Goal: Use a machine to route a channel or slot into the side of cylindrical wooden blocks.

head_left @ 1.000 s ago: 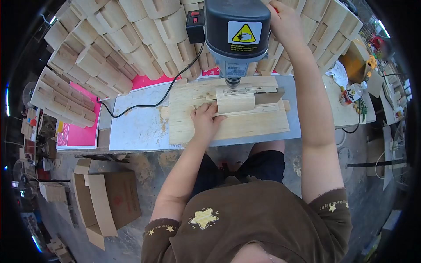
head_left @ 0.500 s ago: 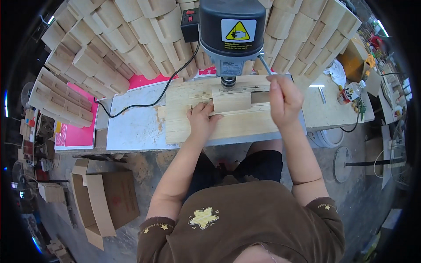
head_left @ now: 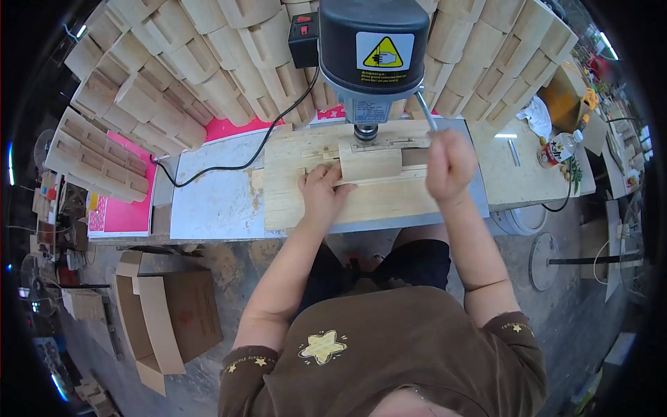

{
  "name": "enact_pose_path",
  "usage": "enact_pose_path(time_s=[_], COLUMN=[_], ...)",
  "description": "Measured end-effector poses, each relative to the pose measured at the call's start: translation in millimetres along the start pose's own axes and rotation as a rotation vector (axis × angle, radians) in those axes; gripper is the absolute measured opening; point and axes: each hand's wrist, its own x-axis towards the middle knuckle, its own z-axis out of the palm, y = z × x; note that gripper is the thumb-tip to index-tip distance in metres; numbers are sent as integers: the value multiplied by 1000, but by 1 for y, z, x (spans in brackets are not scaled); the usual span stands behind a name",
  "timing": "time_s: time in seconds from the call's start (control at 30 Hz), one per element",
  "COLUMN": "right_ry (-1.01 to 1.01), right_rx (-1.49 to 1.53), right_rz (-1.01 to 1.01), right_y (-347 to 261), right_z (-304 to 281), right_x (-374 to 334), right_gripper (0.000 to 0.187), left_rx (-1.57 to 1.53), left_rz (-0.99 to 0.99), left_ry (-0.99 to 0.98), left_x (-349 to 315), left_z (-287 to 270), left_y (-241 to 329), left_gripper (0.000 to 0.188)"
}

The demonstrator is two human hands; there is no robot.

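Thumb spread, your left hand (head_left: pixel 322 196) seemingly steadies the wooden block (head_left: pixel 370 164) from its left; your right hand (head_left: pixel 451 167) clasps the lever (head_left: pixel 425 109).

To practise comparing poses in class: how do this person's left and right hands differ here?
The left hand is spread, at the left end of the curved wood piece; the right hand is closed around the lever of the drill press. The left hand rests low on the flat board; the right hand is raised above it. Both are bare.
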Motion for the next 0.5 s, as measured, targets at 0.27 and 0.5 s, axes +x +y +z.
enact_pose_path(time_s=[0.27, 0.5], right_ry=[-198, -284], right_rx=[-273, 373], right_rz=[393, 498], right_y=[37, 62], right_z=[21, 6], right_x=[139, 73], right_gripper=[22, 49], left_rx=[-116, -429], left_rz=[-123, -198], left_ry=[-99, 0], left_x=[8, 12], left_z=[-5, 8], left_y=[7, 4], left_gripper=[48, 41])
